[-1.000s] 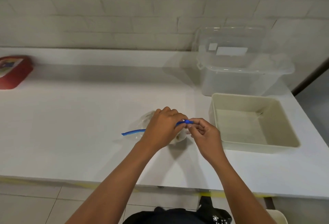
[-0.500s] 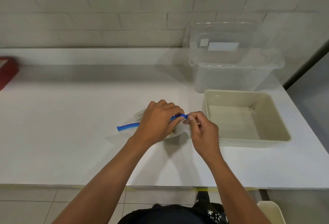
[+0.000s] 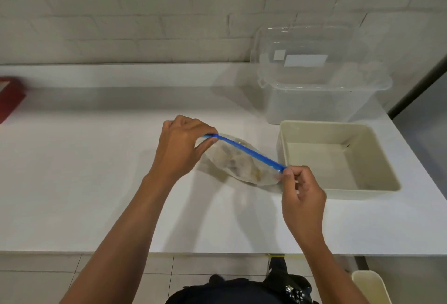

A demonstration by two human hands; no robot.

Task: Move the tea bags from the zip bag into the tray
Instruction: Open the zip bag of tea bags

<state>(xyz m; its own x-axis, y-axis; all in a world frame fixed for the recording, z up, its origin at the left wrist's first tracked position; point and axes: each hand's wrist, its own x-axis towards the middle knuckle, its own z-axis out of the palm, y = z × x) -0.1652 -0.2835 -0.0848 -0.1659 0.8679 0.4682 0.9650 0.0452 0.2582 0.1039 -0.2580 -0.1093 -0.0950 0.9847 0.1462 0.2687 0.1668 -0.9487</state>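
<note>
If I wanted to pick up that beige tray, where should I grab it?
Probably its near long rim, coming from above. The tray sits flat with upright walls and an open top, so fingers can hook over the rim; the clear box crowds its far side.

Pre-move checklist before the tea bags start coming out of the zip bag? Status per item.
1. Left hand grips the left end of the blue zip strip: ok.
2. Right hand pinches the right end of the strip: ok.
3. Zip bag mouth open: cannot tell; the strip reads as one taut line.
4. Tea bags inside the bag: ok, pale shapes show through the plastic.
5. Tray beside the bag, to its right, and open-topped: ok.
6. Tray ready to receive: ok, no tea bags visible inside.
</note>
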